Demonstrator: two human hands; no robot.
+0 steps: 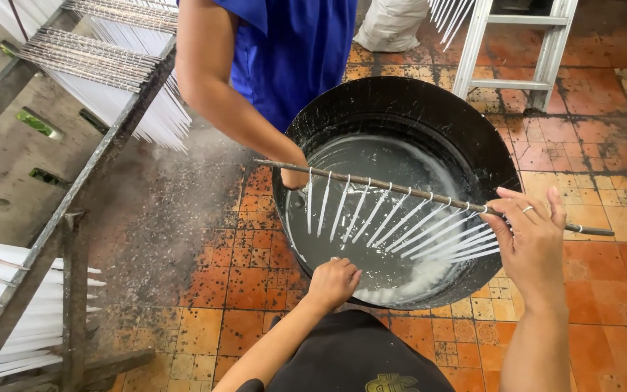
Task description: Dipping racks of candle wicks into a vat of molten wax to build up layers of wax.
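My right hand (pixel 533 236) is raised over the right rim of the basin (pixel 488 149), palm turned inward, fingers long and loosely spread, pinching the rod (pixel 400 190) near its right end between thumb and fingertips. A ring sits on one finger. My left hand (pixel 333 281) is curled into a loose fist at the near rim of the basin; I cannot tell whether it grips anything.

The rod runs on a slant across the basin, from upper left down to lower right, with its tip past my right hand. From it hang thin white candles (pixel 393 221) in a row, fanned toward the right above the grey-white wax (pixel 393 156) in the basin. Another person in a blue shirt (pixel 292 51) stands across from me, that person's hand (pixel 295 176) at the rod's far end.

At left, a metal rack (pixel 74 196) carries more rods of white candles. A white sack (pixel 390 25) lies on the orange tiled floor (pixel 604 276) at the top, beside a pale ladder (pixel 517 43).
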